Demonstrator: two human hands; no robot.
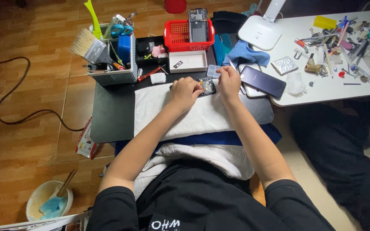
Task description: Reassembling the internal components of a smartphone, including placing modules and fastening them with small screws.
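An opened phone [206, 87], its insides showing, is laid at the far edge of a white towel [180, 115] spread over a dark tabletop [108, 115]; the towel likely serves as a soft bed so the phone is kept from sliding.

The phone's near end is pinned by the left hand [185, 91], fingers curled down over it, apparently to steady it. The right hand [229, 79] is held just above the phone's far end, fingers pinched on a thin metal tool, seemingly tweezers [232, 65], tip hidden; a firm grip is judged, though what the tip touches cannot be told.

Just beyond the phone, a small clear plastic box [213, 70] and a shallow white tray [188, 61] are set within reach, probably for loose parts. A red basket [180, 38] with another phone body [198, 25] propped on it stands behind.

A dark phone back cover [263, 80] is laid just right of the right hand, near a blue cloth [247, 53]. A grey caddy [112, 72] of brushes and scissors is kept to the left, well clear. A second white table [322, 81], crowded with small tools, adjoins at right. Nothing is seen blocking the hands.
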